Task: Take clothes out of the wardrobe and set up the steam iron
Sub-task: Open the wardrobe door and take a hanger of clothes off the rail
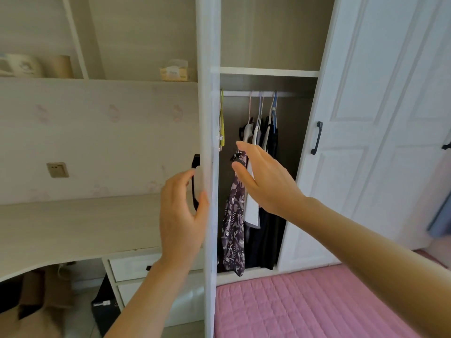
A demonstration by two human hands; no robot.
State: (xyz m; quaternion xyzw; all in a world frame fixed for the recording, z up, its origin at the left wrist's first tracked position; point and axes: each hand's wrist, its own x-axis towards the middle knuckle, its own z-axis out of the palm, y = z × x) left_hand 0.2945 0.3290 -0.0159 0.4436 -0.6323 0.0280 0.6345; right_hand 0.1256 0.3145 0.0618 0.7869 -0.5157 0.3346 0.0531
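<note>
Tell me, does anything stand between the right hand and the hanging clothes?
Nothing visible does. The door is open, with the left hand gripping its edge. The right hand is open in the wardrobe opening, directly in front of the clothes.

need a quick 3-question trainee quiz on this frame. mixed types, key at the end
1. True or false: the right hand holds a garment.
2. Multiple choice: the left hand grips A) the edge of the open wardrobe door, B) a hanger, C) a drawer pull.
3. Fill in: the quilted bed cover in front of the wardrobe is ____.

Key:
1. False. Its fingers are straight and hold nothing as it reaches toward the hanging clothes.
2. A.
3. Pink.
</note>
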